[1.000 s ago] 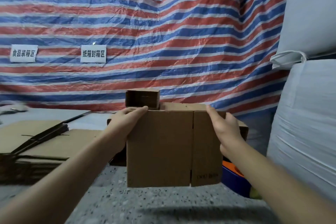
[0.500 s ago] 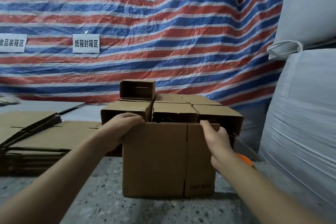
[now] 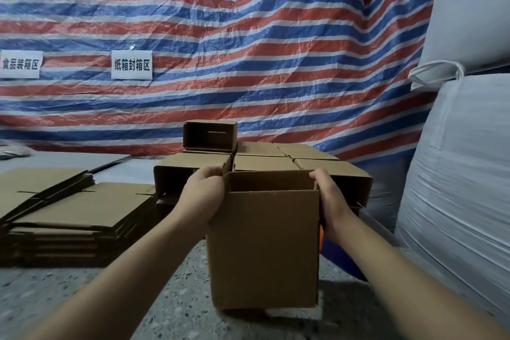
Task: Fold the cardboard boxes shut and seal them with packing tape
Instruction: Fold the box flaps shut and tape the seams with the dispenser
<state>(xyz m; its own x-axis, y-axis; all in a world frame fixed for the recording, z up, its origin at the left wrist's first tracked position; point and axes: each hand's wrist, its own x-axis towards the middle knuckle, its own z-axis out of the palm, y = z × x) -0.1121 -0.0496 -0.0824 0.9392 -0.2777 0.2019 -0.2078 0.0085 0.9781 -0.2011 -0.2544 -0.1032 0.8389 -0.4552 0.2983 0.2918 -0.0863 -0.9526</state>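
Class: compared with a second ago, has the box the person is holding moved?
Yes. The held box has come down: it covered most of the stacked boxes behind, and now they show above its rim. It was flat and is now opened into a tube.

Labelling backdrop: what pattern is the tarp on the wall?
Red, white and blue horizontal stripes on the tarp; head view.

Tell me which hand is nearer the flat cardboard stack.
Left. The left hand grips the open box on the side facing the flat cardboard stack; the right hand holds the far side.
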